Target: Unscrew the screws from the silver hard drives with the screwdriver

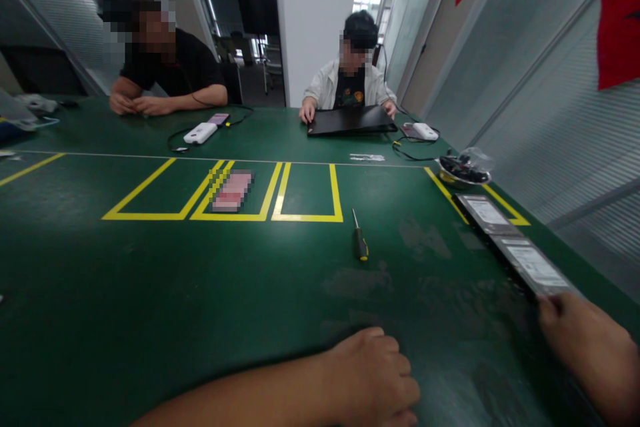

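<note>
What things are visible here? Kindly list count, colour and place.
table: one, green, foreground
tape outlines: several, yellow, on table
labelled strip: one, grey with white labels, right
screwdriver: one, dark and yellow, centre
bowl: one, pale, far right
pixelated object: one, pink, inside tape outline
boxy devices: two, white, far side
cables: several, black, far side
co-workers: two, black top and white jacket, far side
panel: one, black, held by jacketed co-worker
red hangings: two, red, upper right
left hand: one, bare, bottom centre
right hand: one, bare, lower right, on strip
</note>
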